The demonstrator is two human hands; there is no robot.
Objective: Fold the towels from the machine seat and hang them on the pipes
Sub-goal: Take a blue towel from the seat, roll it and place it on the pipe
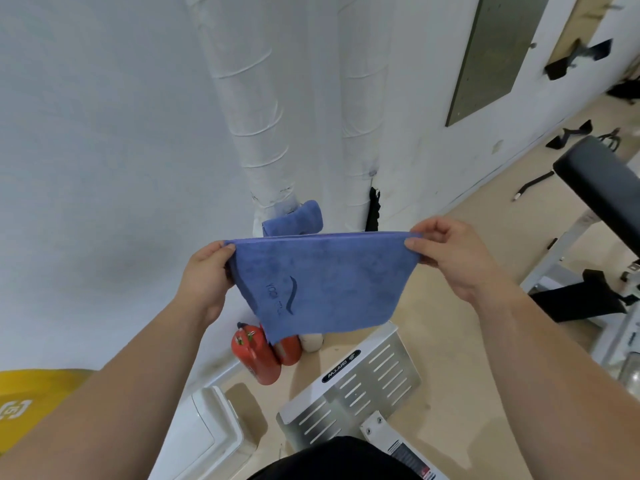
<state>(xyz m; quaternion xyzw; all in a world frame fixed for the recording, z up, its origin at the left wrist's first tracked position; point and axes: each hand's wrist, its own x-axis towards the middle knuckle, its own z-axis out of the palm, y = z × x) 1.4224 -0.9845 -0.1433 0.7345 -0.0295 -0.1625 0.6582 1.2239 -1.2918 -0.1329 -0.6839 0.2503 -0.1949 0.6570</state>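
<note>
Head view
Towel in hand: a blue towel (322,285) is held up in the air in front of the body, its top edge stretched level between both hands, the rest hanging free below (a dark logo shows on the near face).
Left hand: the left hand (204,275) is closed on the top left corner, which is pinched between thumb and fingers.
Right hand: the right hand (450,254) is closed on the top right corner, pinched between thumb and bent fingers.
Fold state: two layers appear to lie together along the top edge, so the towel is judged to be folded once already; this cannot be told for certain.
Hung towel: a second blue towel (294,220) is seen draped at the foot of the left white pipe (256,109), beyond the held one.
Other pipe: a second white pipe (363,109) stands just to the right of it, bare.
Machine seat: a dark padded seat (602,181) is seen at the right edge; no towel is visible on it.
Handling: the cloth is judged light, soft and limp; it sags wherever it is not held, so the corners are the best place to take hold of it.
Caution: a loose pinch may let one layer slip out.
</note>
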